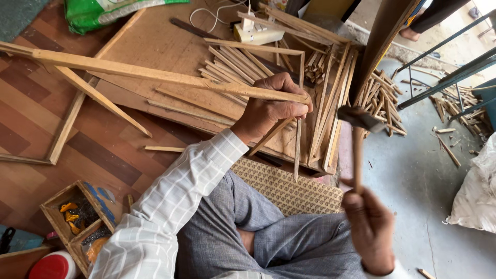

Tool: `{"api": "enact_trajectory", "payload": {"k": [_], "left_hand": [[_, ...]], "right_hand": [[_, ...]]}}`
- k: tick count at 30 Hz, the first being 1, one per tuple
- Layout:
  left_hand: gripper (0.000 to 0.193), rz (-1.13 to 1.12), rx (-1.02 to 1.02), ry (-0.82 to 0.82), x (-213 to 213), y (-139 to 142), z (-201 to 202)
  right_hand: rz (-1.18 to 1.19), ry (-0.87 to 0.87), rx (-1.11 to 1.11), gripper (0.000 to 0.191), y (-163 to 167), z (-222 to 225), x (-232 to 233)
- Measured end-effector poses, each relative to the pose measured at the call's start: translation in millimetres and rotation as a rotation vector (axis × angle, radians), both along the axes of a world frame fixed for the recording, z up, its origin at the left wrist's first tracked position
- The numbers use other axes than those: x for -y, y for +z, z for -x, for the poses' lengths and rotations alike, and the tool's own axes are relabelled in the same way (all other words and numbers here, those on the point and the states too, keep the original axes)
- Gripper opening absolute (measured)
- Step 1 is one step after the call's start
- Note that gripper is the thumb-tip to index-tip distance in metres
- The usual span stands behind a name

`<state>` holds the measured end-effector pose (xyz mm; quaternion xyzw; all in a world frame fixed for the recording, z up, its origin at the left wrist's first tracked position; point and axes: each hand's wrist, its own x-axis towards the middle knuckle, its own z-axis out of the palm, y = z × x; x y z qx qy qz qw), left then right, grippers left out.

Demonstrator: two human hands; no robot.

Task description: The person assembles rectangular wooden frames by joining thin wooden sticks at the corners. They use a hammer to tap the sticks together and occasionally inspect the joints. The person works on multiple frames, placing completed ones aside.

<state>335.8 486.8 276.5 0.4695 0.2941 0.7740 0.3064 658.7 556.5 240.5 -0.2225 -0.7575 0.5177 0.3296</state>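
My left hand (271, 106) grips a frame of thin wooden slats (155, 75), one long slat running far left and thinner ones hanging below the fist. My right hand (369, 227) holds a hammer by its wooden handle (357, 155); the dark metal head (361, 119) hovers just right of the held slats, blurred. Beneath lies a flat wooden board (155, 41) with a pile of cut slats (243, 64). I sit cross-legged in grey trousers on a patterned mat (289, 188).
A small wooden box (77, 217) of oddments stands at lower left beside a red-lidded tub (51, 266). More loose slats (382, 101) lie on the concrete at right, by a white sack (478, 191) and metal bars (444, 77). A green bag (98, 13) lies top left.
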Motion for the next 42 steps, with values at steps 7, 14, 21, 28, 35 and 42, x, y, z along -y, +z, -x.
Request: {"api": "enact_trajectory", "payload": {"k": [7,14,21,28,35,42], "left_hand": [[0.015,0.0,0.007,0.041,-1.6,2.8,-1.2],[0.015,-0.001,0.043,0.003,-1.3,4.9,-1.0],[0.017,-0.045,0.073,-0.019,-0.4,5.9,-2.3],[0.016,0.017,0.059,0.008,1.7,5.9,-0.9],[0.016,0.033,0.058,0.004,1.7,8.9,-1.4],[0.016,0.114,0.035,0.047,1.9,11.8,-2.4]], "right_hand": [[-0.658,-0.175,0.378,0.031,105.0,6.3,-27.2],[-0.67,-0.253,0.426,0.031,148.0,12.4,-12.2],[-0.433,-0.137,0.204,0.023,130.1,3.0,-33.1],[-0.674,-0.164,0.585,0.034,105.3,-9.8,-49.6],[-0.637,-0.062,0.237,0.027,110.6,-0.8,-45.7],[-0.689,-0.094,0.275,0.03,122.9,18.9,-27.1]]}}
